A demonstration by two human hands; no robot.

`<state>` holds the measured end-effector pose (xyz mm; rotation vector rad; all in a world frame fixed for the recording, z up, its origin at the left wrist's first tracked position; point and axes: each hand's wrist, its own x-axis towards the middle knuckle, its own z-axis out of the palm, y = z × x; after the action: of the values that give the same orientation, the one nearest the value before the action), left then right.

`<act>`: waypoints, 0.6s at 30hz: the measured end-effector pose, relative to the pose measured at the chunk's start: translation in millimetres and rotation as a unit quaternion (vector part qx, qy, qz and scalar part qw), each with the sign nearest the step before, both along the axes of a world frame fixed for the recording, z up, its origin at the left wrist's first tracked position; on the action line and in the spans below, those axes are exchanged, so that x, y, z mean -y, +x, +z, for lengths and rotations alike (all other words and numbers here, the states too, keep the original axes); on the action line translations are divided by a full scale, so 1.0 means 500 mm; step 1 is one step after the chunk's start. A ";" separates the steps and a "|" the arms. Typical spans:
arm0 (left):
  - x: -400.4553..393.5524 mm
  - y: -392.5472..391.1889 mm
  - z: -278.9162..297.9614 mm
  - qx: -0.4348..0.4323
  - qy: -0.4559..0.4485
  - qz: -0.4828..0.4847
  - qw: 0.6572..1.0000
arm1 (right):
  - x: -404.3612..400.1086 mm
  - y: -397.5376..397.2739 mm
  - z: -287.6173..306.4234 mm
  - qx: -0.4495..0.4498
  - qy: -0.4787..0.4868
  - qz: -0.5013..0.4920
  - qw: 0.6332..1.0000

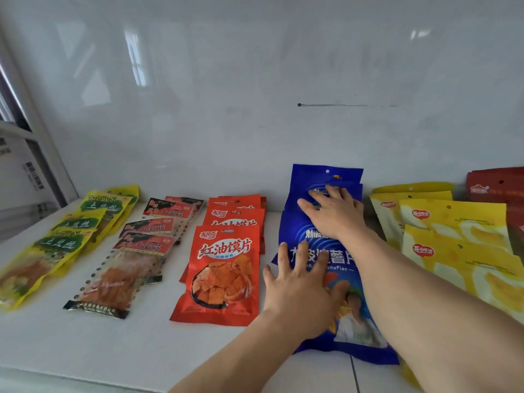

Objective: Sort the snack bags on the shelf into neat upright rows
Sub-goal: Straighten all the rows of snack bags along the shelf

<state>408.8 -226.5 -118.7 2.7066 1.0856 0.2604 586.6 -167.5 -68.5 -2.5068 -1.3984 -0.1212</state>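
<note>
1. Two bare forearms enter from the bottom edge, with no sleeves, watch or bracelet visible.
2. The left hand [300, 290] is bare: no glove, no rings showing.
3. The right hand [333, 214] is also bare, with short, unpainted fingernails.

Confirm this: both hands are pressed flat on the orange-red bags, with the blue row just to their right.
Not so. In the head view the left hand and right hand rest flat on the blue bags; the orange-red bags lie untouched, just left of them.
</note>
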 end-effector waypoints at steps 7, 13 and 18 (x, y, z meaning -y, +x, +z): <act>-0.011 -0.002 -0.006 0.004 -0.008 0.001 1.000 | -0.028 -0.004 -0.008 -0.013 -0.032 -0.006 0.999; -0.012 -0.003 -0.005 -0.001 0.009 -0.004 1.000 | -0.020 -0.003 -0.004 -0.065 -0.029 0.010 0.997; -0.012 -0.002 0.006 0.012 0.000 0.002 1.000 | 0.030 -0.013 0.017 -0.081 0.111 0.047 0.989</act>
<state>407.6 -220.6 -115.7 2.6945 1.0856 0.2923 580.0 -182.3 -59.8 -2.2140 -1.3527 -0.0503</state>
